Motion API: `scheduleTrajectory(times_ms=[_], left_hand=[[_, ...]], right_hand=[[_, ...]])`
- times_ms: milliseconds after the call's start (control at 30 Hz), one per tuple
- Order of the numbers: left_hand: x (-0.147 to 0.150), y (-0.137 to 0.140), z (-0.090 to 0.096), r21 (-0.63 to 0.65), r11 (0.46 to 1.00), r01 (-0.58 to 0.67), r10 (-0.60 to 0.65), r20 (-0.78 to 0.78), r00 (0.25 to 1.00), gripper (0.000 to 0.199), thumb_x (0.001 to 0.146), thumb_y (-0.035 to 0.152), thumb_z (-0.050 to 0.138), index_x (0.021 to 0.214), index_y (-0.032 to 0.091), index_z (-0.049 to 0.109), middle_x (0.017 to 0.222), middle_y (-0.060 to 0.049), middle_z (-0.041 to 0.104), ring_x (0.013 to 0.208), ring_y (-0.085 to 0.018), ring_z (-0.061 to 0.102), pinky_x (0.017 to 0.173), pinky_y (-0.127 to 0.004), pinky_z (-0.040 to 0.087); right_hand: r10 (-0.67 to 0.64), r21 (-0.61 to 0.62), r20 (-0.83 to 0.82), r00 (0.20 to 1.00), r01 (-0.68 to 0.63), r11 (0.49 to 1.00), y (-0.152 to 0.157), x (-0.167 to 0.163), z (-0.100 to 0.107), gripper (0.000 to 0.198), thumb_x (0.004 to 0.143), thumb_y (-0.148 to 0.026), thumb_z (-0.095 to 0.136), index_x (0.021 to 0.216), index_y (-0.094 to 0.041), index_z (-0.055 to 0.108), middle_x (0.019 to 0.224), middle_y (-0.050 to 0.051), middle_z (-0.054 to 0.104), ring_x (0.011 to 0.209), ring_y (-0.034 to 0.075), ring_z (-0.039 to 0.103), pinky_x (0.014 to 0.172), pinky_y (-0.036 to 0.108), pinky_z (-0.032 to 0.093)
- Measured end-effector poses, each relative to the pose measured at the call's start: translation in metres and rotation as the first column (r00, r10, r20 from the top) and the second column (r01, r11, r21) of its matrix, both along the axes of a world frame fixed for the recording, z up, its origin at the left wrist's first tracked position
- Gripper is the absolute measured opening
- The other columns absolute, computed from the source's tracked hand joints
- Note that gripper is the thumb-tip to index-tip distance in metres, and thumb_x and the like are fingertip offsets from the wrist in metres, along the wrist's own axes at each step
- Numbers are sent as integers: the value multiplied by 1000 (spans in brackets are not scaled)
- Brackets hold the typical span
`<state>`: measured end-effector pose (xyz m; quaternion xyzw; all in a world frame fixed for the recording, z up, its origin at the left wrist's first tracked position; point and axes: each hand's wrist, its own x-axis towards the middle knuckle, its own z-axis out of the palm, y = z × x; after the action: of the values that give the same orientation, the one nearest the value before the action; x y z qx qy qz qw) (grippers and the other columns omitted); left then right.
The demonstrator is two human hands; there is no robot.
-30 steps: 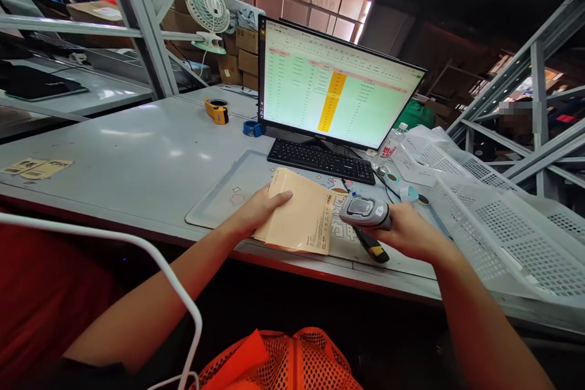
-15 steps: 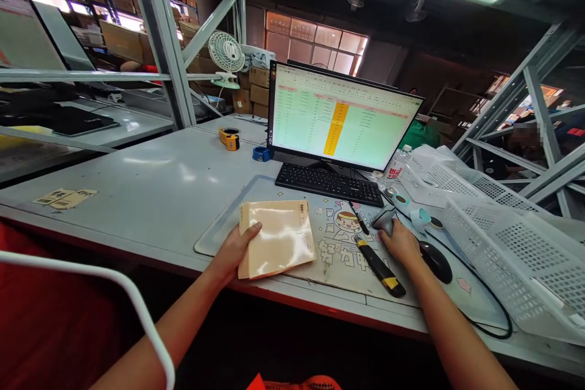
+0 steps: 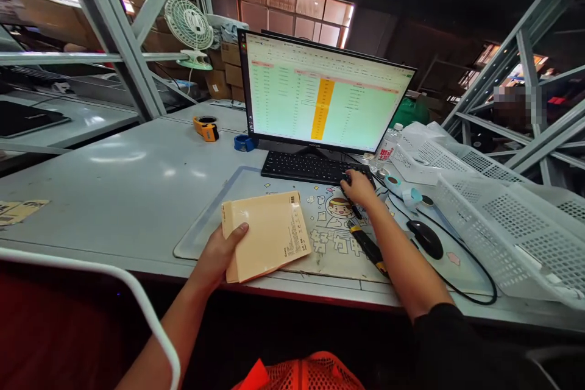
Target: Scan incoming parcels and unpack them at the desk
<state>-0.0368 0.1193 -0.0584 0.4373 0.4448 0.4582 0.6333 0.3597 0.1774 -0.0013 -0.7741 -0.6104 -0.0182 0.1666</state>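
An orange mesh vest (image 3: pixel 301 375) is filling the bottom edge, and a white curved tube (image 3: pixel 150 323) is arching across the lower left. Just beyond, the left hand (image 3: pixel 222 256) is clamping a flat tan printed packet (image 3: pixel 269 231) by its left edge, the thumb pressing on the top face and the other fingers hiding underneath. The packet is sitting over the front left part of the cartoon-printed desk mat (image 3: pixel 205 219); whether it is touching the mat, I cannot tell.

To its right, a black-and-yellow utility knife (image 3: pixel 365 247) is lying aslant, partly disappearing behind the right forearm, and a black computer mouse (image 3: pixel 426 239) is resting on the forearm's other side. Farther in, the right hand (image 3: pixel 360 187) is reaching over the right end of the black keyboard (image 3: pixel 301 166), its fingers bending and standing slightly apart; whether the fingertips are pressing keys, I cannot tell. White perforated plastic baskets (image 3: pixel 516 225) are crowding the desk's right side.

Behind the keyboard, a monitor (image 3: pixel 283 97) is showing a spreadsheet with a yellow-orange column. A blue tape roll (image 3: pixel 245 143) is lying near its left corner. Farther back, a desk fan (image 3: pixel 189 24) is standing before cardboard boxes (image 3: pixel 234 64).
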Motion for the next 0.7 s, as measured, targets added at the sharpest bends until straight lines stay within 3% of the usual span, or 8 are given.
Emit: scheduleTrajectory(times_ms=[133, 200, 300, 533, 700], left_hand=[[-2, 2, -3, -18, 999, 40, -40, -5, 999, 70, 82, 54, 86, 135, 16, 60, 118, -17, 79, 100, -36, 79, 81, -41, 68], [-3, 3, -4, -25, 998, 51, -51, -5, 999, 73, 82, 54, 86, 138, 16, 60, 115, -17, 79, 97, -35, 80, 81, -42, 69], [-2, 3, -6, -36, 998, 46, -45, 5, 999, 74, 82, 55, 85, 139, 16, 60, 111, -16, 80, 94, -35, 80, 80, -42, 69], [-2, 1, -5, -28, 998, 49, -48, 27, 998, 69, 84, 54, 85, 136, 16, 60, 114, -17, 79, 96, -34, 80, 77, -39, 68], [-3, 1, -4, -22, 997, 77, -75, 59, 995, 73, 82, 57, 86, 136, 17, 60, 116, -17, 79, 100, -35, 80, 82, -42, 67]], right_hand=[[-16, 4, 18, 1000, 16, 1000, 12, -2, -39, 56, 103, -34, 57, 152, -8, 50, 165, 22, 45, 151, 35, 42, 123, 49, 35], [-18, 19, 41, 999, 18, 1000, 12, 1, -48, 54, 107, -35, 51, 153, -10, 48, 171, 21, 35, 159, 34, 30, 127, 52, 27], [9, -45, 61, 998, -6, 999, 14, 4, -53, 49, 108, -39, 48, 149, -13, 54, 173, 19, 33, 162, 33, 24, 128, 53, 24], [-2, -46, 36, 999, 4, 999, 12, 1, -51, 52, 106, -48, 48, 142, -12, 60, 170, 21, 39, 159, 35, 27, 126, 53, 26], [46, 32, 34, 998, -47, 998, 3, -15, -19, 60, 100, -57, 55, 143, -15, 58, 155, 20, 56, 149, 37, 41, 120, 54, 35]])
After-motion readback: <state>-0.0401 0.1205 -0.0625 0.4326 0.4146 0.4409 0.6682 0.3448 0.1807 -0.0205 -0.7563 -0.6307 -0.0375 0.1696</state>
